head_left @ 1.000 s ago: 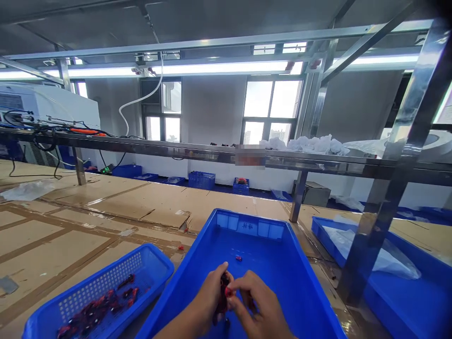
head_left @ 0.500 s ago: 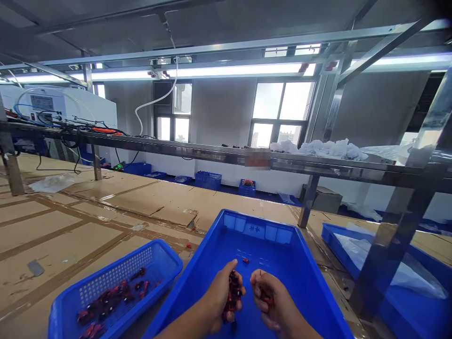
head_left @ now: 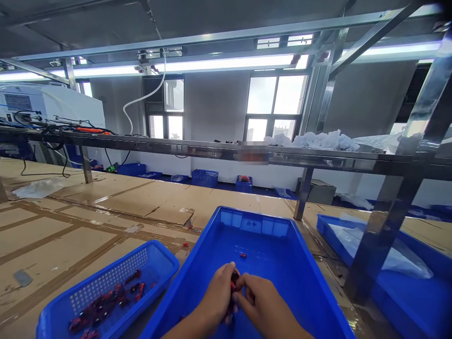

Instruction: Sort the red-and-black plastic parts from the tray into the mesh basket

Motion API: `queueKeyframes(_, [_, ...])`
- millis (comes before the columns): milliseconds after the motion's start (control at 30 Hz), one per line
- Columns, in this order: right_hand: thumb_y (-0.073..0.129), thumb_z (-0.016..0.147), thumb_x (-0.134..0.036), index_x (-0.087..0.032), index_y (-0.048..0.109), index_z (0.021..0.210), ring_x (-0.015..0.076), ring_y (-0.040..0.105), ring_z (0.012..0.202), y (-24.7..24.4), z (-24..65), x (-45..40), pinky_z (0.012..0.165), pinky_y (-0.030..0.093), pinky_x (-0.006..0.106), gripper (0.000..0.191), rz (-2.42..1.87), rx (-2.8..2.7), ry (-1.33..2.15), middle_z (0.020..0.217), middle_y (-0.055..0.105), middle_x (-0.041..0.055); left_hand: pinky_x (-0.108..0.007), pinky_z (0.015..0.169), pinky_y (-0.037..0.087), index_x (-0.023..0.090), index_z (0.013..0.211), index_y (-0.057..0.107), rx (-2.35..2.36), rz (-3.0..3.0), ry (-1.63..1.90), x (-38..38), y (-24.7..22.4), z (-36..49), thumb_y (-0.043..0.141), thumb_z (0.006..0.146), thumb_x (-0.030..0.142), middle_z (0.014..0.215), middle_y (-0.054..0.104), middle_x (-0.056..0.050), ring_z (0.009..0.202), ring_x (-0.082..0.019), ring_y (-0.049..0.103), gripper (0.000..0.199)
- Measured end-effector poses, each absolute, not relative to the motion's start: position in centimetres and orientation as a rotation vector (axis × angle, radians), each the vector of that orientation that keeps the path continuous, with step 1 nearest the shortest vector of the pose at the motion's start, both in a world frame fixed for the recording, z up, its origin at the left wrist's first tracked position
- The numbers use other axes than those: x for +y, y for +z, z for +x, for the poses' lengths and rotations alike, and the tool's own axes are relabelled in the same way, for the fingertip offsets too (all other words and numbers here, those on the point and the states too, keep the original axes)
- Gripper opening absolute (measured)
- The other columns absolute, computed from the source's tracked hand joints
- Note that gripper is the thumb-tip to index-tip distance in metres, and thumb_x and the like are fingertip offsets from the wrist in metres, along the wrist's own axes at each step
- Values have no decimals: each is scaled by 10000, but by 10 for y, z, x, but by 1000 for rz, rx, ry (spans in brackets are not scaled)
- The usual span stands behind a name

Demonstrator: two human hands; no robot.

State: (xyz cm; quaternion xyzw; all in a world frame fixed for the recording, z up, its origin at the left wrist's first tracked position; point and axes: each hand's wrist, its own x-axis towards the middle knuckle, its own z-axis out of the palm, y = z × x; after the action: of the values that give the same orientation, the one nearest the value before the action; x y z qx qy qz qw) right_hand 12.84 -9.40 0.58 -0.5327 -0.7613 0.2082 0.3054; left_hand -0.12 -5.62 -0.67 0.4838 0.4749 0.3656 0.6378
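Over the large blue bin (head_left: 268,235), my left hand (head_left: 219,293) is closed around a handful of small red and black parts (head_left: 233,282), too small to name more exactly. My right hand (head_left: 259,299) meets it from the right, its thumb and forefinger pinched at one of these parts. Whatever else the right hand's curled fingers hold is hidden. One loose red part (head_left: 243,255) lies on the bin floor beyond my hands. To the left stands a blue perforated basket (head_left: 155,259) with a pile of similar red and black parts (head_left: 102,308) in it.
Cardboard taped with brown strips covers the table (head_left: 141,207). A metal post (head_left: 391,235) rises at the right, before another blue bin (head_left: 323,226) holding white plastic bags. A metal shelf rail (head_left: 197,149) crosses above the table, carrying a white machine (head_left: 70,108) at the left.
My right hand has moved left to my left hand and now pinches at the parts there; before, the two were apart. The camera view has shifted slightly.
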Motion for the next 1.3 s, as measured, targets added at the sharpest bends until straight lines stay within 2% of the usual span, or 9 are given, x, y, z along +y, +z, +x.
queueKeyframes(200, [532, 868, -253, -221, 620, 887, 145, 514, 585, 9, 131, -92, 556, 333, 237, 96, -1386, -1980, 466, 619, 548, -33, -183, 233, 204, 208, 784, 515, 1104, 1188, 715, -55, -14, -2, 267, 776, 790, 431, 481, 25, 265, -110, 363, 632])
queueKeyframes(367, [450, 937, -388, -210, 547, 828, 151, 559, 596, 15, 133, -91, 579, 385, 253, 230, -1226, -1799, 635, 642, 603, -5, -163, 234, 219, 179, 690, 532, 994, 1082, 688, -58, -10, 0, 286, 739, 829, 594, 561, -19, 318, -86, 419, 697])
queueKeyframes(533, [447, 871, -600, -210, 494, 743, 79, 349, 374, 14, 135, -83, 350, 259, 190, 413, -1081, -1201, 1187, 509, 454, -64, -144, 219, 206, 192, 651, 484, 924, 961, 682, -63, 2, 2, 292, 768, 796, 587, 554, -9, 335, -90, 427, 644])
queueKeyframes(667, [505, 829, -565, -213, 507, 803, 62, 316, 352, 17, 140, -80, 275, 161, 157, 353, -932, -854, 1607, 604, 514, -48, -155, 211, 231, 187, 625, 488, 852, 1022, 761, -63, 5, 2, 313, 804, 739, 561, 555, -6, 322, -92, 422, 606])
queueKeyframes(733, [545, 818, -539, -210, 544, 813, 53, 303, 362, 17, 141, -82, 302, 165, 156, 328, -950, -1016, 1524, 609, 495, -57, -168, 212, 240, 188, 609, 491, 862, 1058, 814, -62, 4, 2, 299, 807, 734, 503, 537, -5, 300, -99, 405, 612])
queueKeyframes(833, [675, 768, -432, -222, 639, 882, 77, 349, 419, 16, 140, -86, 422, 260, 191, 241, -1084, -1533, 1001, 515, 431, -79, -188, 224, 234, 199, 607, 496, 932, 1088, 866, -61, 2, 3, 271, 802, 742, 377, 475, 2, 249, -107, 340, 619])
queueKeyframes(933, [704, 760, -293, -259, 682, 998, 115, 434, 491, 14, 139, -91, 530, 311, 232, 241, -1194, -1868, 567, 527, 498, -62, -207, 241, 214, 207, 611, 499, 978, 1122, 852, -63, 2, 3, 245, 797, 756, 347, 450, 7, 240, -113, 309, 633])
queueKeyframes(1133, [630, 822, -293, -236, 655, 960, 124, 479, 498, 13, 137, -95, 521, 339, 228, 151, -1210, -1955, 405, 576, 558, -44, -219, 460, 346, 196, 598, 507, 1035, 1404, 1081, -68, 3, -3, 299, 880, 660, 496, 485, 19, 453, -114, 455, 581])
queueKeyframes(1300, [612, 842, -288, -232, 628, 941, 113, 501, 476, 12, 135, -97, 509, 364, 222, 114, -1140, -2023, 235, 587, 588, -46, -243, 584, 343, 205, 634, 524, 1020, 1486, 1098, -72, 10, -10, 319, 898, 625, 586, 491, 9, 583, -135, 441, 537])
